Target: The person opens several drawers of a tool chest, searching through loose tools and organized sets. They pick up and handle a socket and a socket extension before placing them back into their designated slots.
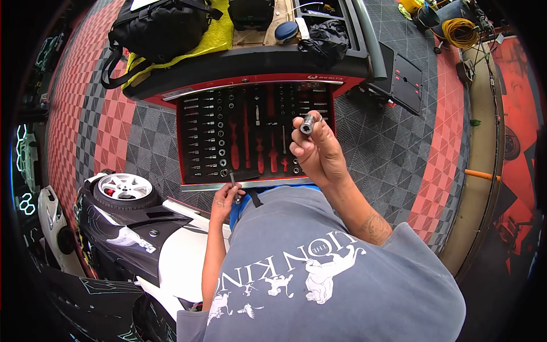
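My right hand (320,151) is raised over the right part of the open drawer, its fingers closed around a metal socket (307,124). The socket's hollow end faces me. Lower down, at the drawer's front edge, my left hand (227,199) grips a slim metal tool (232,178); its shaft pokes up past the fingers, and its exact kind is hard to make out. Beneath both hands is the tool drawer (211,187), lined with dark foam. Rows of sockets (221,143) and bits fill its left side, and several red tool-shaped recesses (235,154) show in the middle.
Atop the red tool chest (250,77) lie a black bag (162,34), a yellow cloth (225,28), a blue case (286,32) and a black plastic bag (327,43). A car with a white wheel (125,187) stands at left. A coiled yellow hose (459,33) is at upper right.
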The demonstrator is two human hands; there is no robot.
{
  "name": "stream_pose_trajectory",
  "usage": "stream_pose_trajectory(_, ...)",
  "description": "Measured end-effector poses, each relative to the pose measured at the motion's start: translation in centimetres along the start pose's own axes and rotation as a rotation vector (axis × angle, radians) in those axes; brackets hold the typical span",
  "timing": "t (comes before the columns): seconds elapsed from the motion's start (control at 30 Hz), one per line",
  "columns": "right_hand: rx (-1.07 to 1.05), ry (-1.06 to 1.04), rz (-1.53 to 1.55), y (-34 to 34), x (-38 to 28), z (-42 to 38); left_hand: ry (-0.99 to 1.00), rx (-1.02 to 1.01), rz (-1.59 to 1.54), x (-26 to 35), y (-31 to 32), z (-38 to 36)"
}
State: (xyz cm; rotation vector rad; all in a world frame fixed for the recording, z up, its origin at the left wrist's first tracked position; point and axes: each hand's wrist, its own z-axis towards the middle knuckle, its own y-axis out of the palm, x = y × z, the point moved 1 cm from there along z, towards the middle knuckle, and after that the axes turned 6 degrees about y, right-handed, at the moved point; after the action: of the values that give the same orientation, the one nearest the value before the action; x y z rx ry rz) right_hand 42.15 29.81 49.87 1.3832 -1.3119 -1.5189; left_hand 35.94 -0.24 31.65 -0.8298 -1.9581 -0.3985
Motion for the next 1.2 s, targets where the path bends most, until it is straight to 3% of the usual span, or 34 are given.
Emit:
stream_pose_trajectory(0.33, -0.089, -0.036, -0.227, 0.7, -0.3, -0.2, 0.005, 0.006, 0.051, 0.3, 0.2, 0.1)
stream_pose_trajectory(0.4, -0.063, -0.028, -0.241, 0.9, -0.3, -0.3, -0.033, 0.023, 0.153, 1.2, 0.3, 0.2)
stream_pose_trajectory(0.53, -0.082, -0.033, -0.249, -0.2, 0.0, -0.1, 0.096, 0.061, 0.098, 6.5, 1.1, -0.7)
stream_pose_trajectory(0.63, 0.079, -0.023, -0.456, -1.0, 0.1, -0.2, 0.176, 0.002, 0.14, 10.6, 1.9, -1.1)
stream_pose_trajectory(0.93, 0.192, 0.143, -0.381, -3.1, 2.1, -0.6, 0.319, -0.039, 0.202, 18.1, 4.0, -3.3)
stream_pose_trajectory(1.0, 0.201, 0.145, -0.375, -4.0, 1.4, -1.6, 0.334, -0.047, 0.226, 18.3, 4.2, -3.2)
stream_pose_trajectory(1.2, 0.658, 0.084, -0.857, -14.5, -4.0, -8.2, 0.141, 0.076, 0.139, 11.2, 3.6, 0.5)
